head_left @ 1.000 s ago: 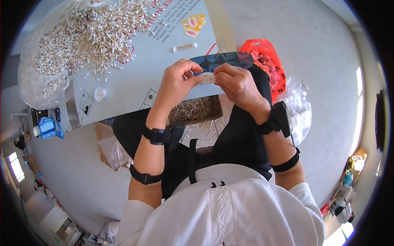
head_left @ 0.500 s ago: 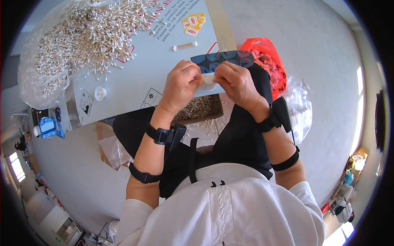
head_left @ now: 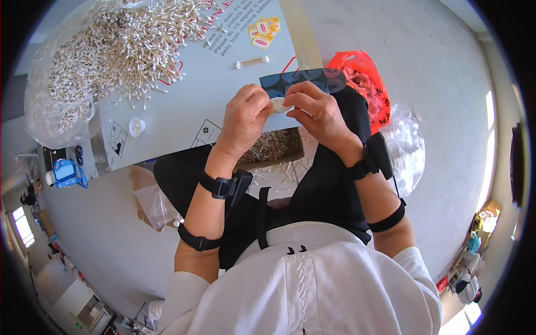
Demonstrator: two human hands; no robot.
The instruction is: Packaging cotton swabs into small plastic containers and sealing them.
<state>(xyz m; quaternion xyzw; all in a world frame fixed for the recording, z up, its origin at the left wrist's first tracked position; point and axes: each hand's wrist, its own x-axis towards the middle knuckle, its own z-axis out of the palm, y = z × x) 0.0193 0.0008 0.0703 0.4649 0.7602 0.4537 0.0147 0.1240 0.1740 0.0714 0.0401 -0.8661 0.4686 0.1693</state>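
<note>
Over the table's near edge, my hands hold a small round pack of cotton swabs [head_left: 280, 104], its white tips showing in an oval. My left hand [head_left: 244, 114] pinches it at the left, fingers closed. The thumb and forefinger of my right hand [head_left: 322, 114] are at its right side, slightly parted around the rim. The pack's lower part is hard to see between the fingers. Just beyond lies a dark translucent sheet with round shapes [head_left: 273, 84]. Below my hands stands a cardboard box [head_left: 273, 162] of loose cotton swabs.
A big heap of loose cotton swabs [head_left: 128, 50] spills from a clear bag at the far left. On the table [head_left: 162, 134] are a white cap [head_left: 136, 127], a slim swab pack [head_left: 252, 62] and yellow labels [head_left: 262, 32]. A red bag [head_left: 365, 84] stands at the right.
My right fingers have loosened a little and spread at the pack's side. The pack is tipped so more of its swab tips show. Everything on the table has stayed put.
</note>
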